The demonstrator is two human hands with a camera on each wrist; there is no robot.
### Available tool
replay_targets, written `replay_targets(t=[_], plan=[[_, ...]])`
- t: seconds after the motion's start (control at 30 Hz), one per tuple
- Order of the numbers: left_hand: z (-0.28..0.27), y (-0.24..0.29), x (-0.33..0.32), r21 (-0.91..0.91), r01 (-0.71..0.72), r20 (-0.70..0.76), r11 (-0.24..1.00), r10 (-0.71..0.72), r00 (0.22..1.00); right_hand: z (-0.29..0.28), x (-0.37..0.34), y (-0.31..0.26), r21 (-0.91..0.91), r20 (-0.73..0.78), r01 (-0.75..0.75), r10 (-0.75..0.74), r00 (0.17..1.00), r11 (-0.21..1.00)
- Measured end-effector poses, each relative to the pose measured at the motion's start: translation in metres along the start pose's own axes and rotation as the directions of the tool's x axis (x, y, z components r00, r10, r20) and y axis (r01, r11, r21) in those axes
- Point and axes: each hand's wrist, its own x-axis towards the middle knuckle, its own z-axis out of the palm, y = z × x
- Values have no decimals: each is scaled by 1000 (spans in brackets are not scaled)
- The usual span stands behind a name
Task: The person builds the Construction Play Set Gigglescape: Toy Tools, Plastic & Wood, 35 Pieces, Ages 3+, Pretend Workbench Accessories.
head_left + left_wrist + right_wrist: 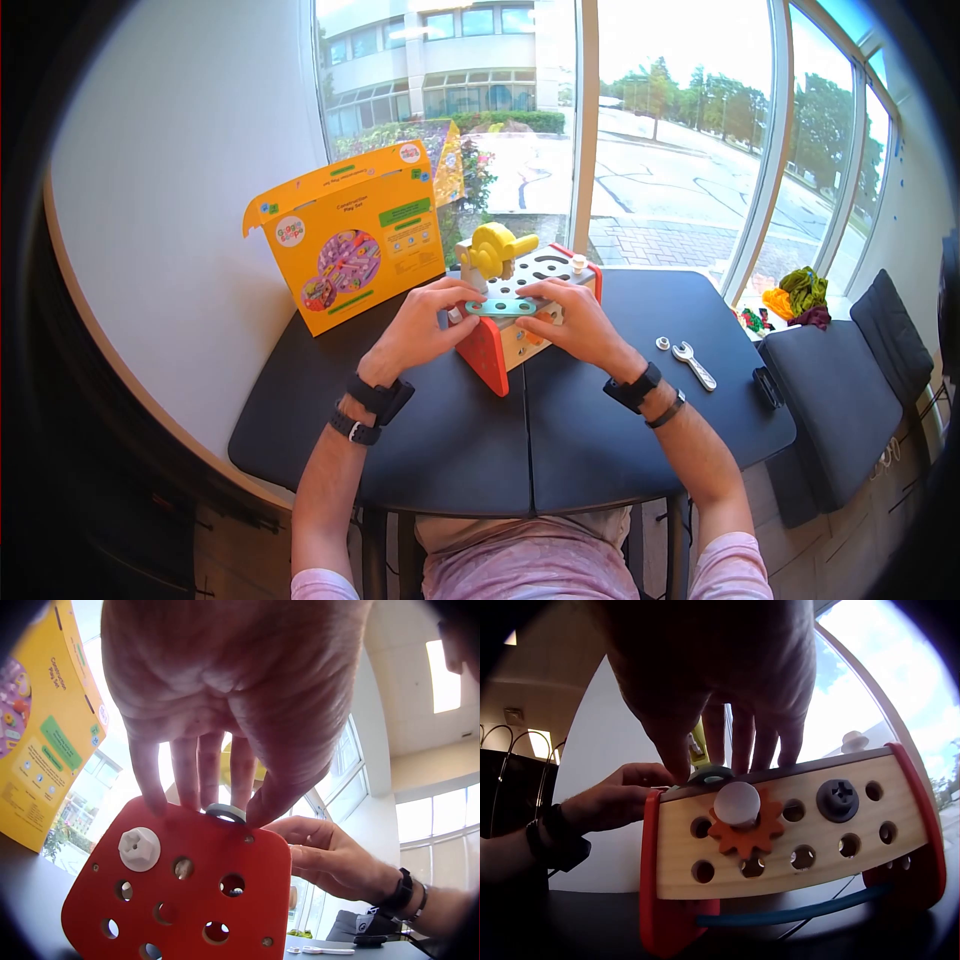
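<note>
A teal strip with holes lies across the near top edge of a wooden toy bench with red end panels. My left hand pinches the strip's left end, and my right hand pinches its right end. The left wrist view shows a white hex bolt head in the red panel. On the bench's wooden side, in the right wrist view, are an orange gear behind a white knob and a dark grey screw. A yellow piece stands above the bench top.
The yellow box stands at the back left of the black table. To the right lie a white wrench, a small white nut and a black object. A dark chair stands beyond the right edge.
</note>
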Motion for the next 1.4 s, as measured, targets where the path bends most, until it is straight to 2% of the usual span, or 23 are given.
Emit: replay_targets(t=[0.1, 0.3, 0.4, 0.53, 0.7, 0.8, 0.9, 1.0, 1.03, 1.13, 1.17, 1.27, 1.33, 1.4], plan=[[-3, 5, -1, 21, 16, -9, 1000, -16, 1000, -7, -4, -6, 13, -19, -13, 14, 1000, 1000], [-7, 14, -11, 56, -22, -65, 998, 25, 998, -30, -22, 5, -57, -100, 61, -66, 993, 997], [-13, 14, -20, 74, -2, -76, 997, 8, 997, -49, -35, 21, -15, -130, -16, 14, 991, 1000], [-21, 13, -33, 97, 20, -59, 995, -14, 998, -85, -55, 35, 19, -144, -235, 235, 961, 972], [-23, 6, -46, 132, 48, -54, 990, -41, 998, -115, -80, 77, -25, -203, -348, 336, 920, 937], [-24, 4, -51, 138, 58, -48, 989, -52, 998, -129, -94, 82, -133, -190, -413, 385, 903, 901], [-24, 1, -54, 128, 73, -25, 989, -71, 997, -135, -109, 95, -191, -129, -468, 451, 883, 863], [-23, 0, -56, 119, 72, -26, 990, -70, 997, -135, -125, 112, -303, -72, -443, 444, 893, 844], [-22, 1, -56, 117, 68, -31, 991, -65, 997, -136, -129, 116, -339, -3, -487, 517, 856, 805], [-17, -4, -57, 122, 89, 38, 989, -94, 995, -124, -155, 143, -604, 52, -373, 502, 863, 704], [-16, -6, -58, 111, 88, 53, 990, -94, 994, -122, -151, 136, -620, 129, -430, 626, 769, 656], [-7, 0, -61, 61, 107, 130, 992, -114, 985, -105, -167, 165, -738, 173, -229, 506, 845, 635], [-2, 2, -63, 0, 153, 226, 988, -149, 963, -96, -162, 155, -707, 210, -253, 537, 817, 661], [7, 9, -63, -3, 113, 285, 994, -107, 952, -84, -150, 123, -656, 258, -242, 514, 818, 715]])
